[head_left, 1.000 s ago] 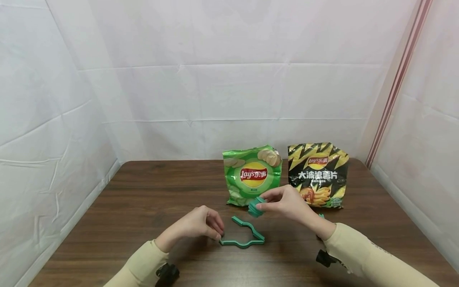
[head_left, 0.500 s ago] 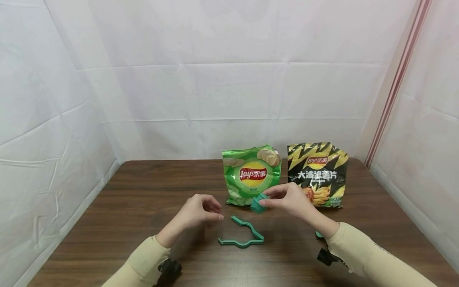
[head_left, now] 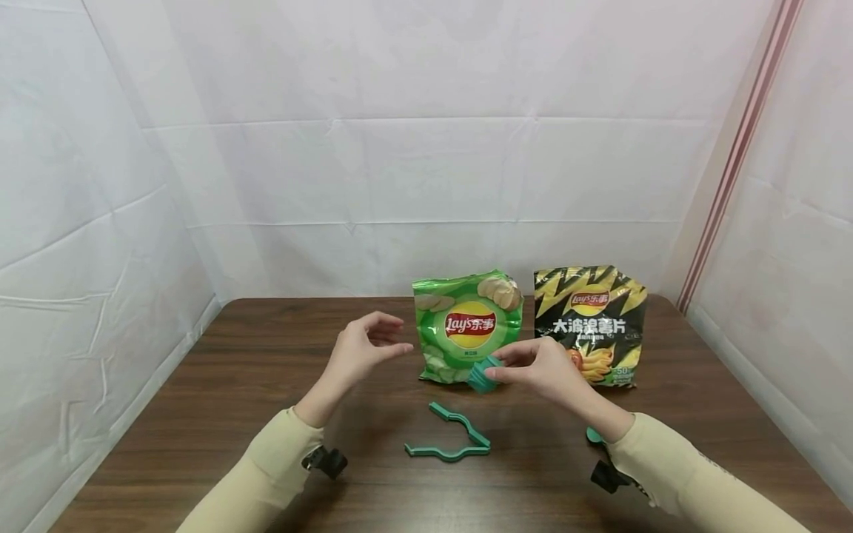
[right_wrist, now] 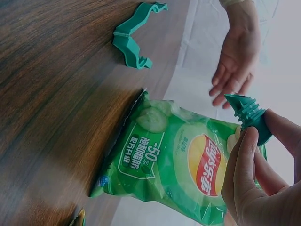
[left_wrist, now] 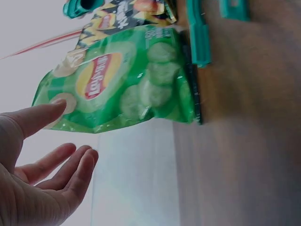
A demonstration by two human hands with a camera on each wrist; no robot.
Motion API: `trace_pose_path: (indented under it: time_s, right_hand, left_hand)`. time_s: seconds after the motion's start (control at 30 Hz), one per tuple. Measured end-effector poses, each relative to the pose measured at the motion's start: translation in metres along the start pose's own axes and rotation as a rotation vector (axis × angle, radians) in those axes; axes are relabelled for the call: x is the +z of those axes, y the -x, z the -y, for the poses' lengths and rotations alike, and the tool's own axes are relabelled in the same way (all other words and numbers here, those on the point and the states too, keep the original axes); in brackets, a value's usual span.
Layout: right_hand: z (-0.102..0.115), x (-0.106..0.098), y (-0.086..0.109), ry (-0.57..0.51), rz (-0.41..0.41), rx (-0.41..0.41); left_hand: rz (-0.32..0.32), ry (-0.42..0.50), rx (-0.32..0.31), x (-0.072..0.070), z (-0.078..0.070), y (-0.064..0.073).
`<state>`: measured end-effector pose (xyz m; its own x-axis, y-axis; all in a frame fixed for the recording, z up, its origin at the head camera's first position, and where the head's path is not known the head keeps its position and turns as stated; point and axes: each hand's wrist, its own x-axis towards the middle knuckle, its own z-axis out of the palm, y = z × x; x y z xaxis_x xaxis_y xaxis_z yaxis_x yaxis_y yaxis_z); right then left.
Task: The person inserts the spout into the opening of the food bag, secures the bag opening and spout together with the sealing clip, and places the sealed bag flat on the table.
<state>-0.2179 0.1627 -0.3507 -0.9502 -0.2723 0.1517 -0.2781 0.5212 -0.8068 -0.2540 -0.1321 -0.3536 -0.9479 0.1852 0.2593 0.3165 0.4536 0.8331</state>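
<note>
My right hand pinches a small green ribbed spout between thumb and fingers, in front of the green potato chip bag. The right wrist view shows ribs around the spout and a slanted, pointed mouth. My left hand is raised just left of that bag, fingers parted and holding nothing. In the left wrist view its thumb overlaps the chip bag; whether they touch I cannot tell. Between the hands, a hinged green bag clip lies spread on the table.
A black and yellow chip bag stands at the right, beside the green one. A small round green piece lies partly hidden by the right wrist. White sheeting encloses the wooden table at back and sides.
My left hand has left the clip's end, lifting and moving away toward the back beside the green bag. The right hand, with the spout, has shifted slightly right. The clip stays put.
</note>
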Motion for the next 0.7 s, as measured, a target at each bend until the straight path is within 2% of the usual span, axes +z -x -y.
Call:
trace_pose_path:
  time_s: [0.2,0.4,0.7]
  right_hand:
    - [-0.004,-0.002,-0.001,0.008,-0.005,0.002]
    - [-0.006,-0.005,-0.001,0.005,-0.016,-0.006]
    - [-0.004,-0.009,-0.001,-0.003,-0.027,0.009]
  left_hand:
    - [-0.047,0.03,0.05,-0.006,-0.012,-0.015]
    - [-0.035,0.062,0.08,-0.008,-0.022,-0.027]
    - [-0.023,0.131,0.096,-0.008,-0.056,-0.026]
